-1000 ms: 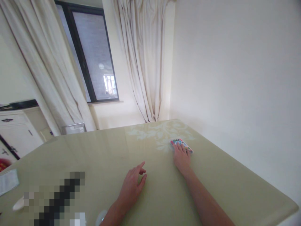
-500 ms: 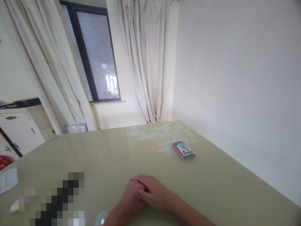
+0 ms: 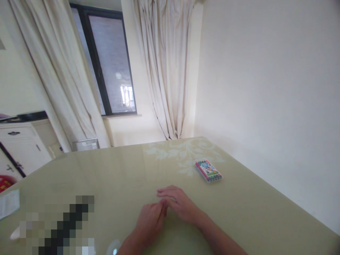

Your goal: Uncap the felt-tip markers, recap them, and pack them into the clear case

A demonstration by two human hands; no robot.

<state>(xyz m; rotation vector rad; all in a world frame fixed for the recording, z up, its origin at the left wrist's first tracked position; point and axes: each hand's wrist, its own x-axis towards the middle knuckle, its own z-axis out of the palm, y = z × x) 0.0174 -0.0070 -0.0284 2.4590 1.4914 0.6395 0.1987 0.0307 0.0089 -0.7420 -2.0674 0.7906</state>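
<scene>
your right hand (image 3: 181,204), fingers extended, touching your left hand (image 3: 151,220), whose grip i cannot tell, is nearer the colourful case (image 3: 209,170), ahead-right, long axis roughly along the right edge of the table (image 3: 255,209).

The worktop (image 3: 111,173) is a broad, pale olive-green surface with a glossy sheen, its far left corner cut off at a slant. A whitish pattern of leaves and scrolls (image 3: 183,152) decorates its far right part. Just nearer than this pattern, a clear flat case (image 3: 209,170) of coloured sticks lies face up, set askew, with a bright picture label on top. Well apart, at the left edge, lies a pale flat sheet or packet (image 3: 9,204). Near it are a whitish rounded thing (image 3: 16,232), partly masked, and a long dark shape (image 3: 63,225) too pixelated to name.
</scene>
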